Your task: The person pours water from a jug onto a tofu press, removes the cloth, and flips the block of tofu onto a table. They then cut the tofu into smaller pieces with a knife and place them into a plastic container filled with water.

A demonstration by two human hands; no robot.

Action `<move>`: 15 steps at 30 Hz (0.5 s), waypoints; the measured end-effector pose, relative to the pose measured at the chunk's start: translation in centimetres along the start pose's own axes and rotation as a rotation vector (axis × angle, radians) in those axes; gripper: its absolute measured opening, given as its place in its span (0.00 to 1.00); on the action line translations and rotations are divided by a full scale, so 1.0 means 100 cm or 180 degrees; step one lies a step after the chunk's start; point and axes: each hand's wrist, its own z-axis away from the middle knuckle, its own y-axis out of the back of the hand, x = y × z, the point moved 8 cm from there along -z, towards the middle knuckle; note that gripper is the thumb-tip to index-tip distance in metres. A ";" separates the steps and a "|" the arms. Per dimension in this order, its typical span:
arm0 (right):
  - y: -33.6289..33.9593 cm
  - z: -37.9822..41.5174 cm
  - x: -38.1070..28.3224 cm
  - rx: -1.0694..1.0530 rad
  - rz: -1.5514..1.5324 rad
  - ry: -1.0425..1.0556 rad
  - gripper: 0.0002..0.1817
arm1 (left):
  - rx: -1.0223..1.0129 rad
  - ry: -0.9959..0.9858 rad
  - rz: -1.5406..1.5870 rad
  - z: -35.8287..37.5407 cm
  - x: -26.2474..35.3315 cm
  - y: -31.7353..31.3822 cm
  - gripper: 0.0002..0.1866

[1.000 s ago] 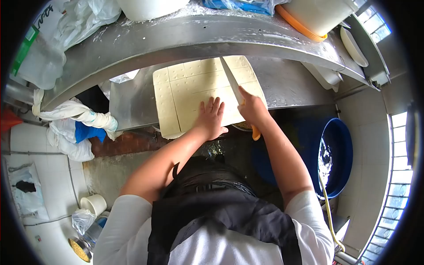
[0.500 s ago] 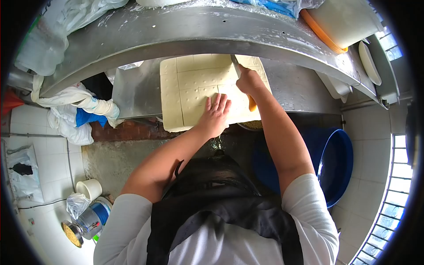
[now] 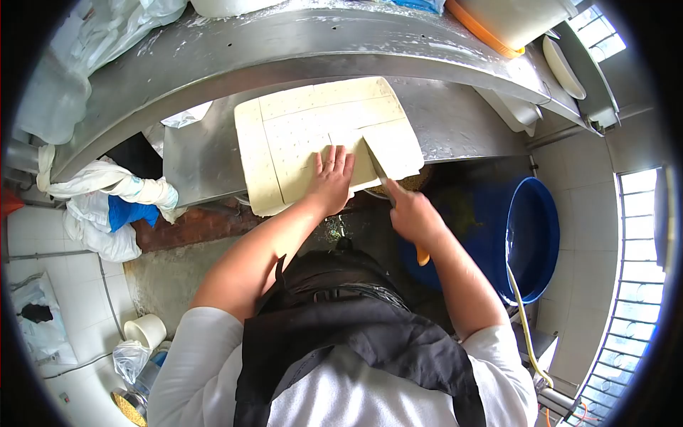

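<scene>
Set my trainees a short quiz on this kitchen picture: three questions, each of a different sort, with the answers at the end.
1. True or false: the right hand holds the knife with its blade at the pale slab.

2. Multiple choice: where is the left hand?
A) Around the blade
B) Raised clear of everything
C) On the slab, fingers spread

3. Fill in the missing word: the large barrel to the right of the right forearm is coloured ____.

Key: 1. True; 2. C; 3. blue
</scene>
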 end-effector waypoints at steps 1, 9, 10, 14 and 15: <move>-0.008 0.021 0.003 0.0000 0.0061 0.0027 0.36 | -0.0240 0.0045 -0.0048 0.001 0.003 0.005 0.48; -0.020 0.204 0.044 -0.0353 -0.0346 -0.0420 0.43 | -0.0386 0.0128 -0.0030 -0.012 0.011 0.003 0.52; -0.014 0.213 0.045 -0.0307 -0.0410 -0.0511 0.43 | -0.0286 -0.0015 0.0090 -0.017 0.017 0.001 0.53; 0.002 0.167 0.053 0.0470 -0.0466 -0.0176 0.43 | -0.0127 -0.0355 -0.0009 -0.031 0.039 -0.013 0.52; 0.010 0.139 0.052 0.0521 -0.0528 -0.0153 0.43 | -0.0071 -0.0473 -0.0097 -0.032 0.045 -0.014 0.50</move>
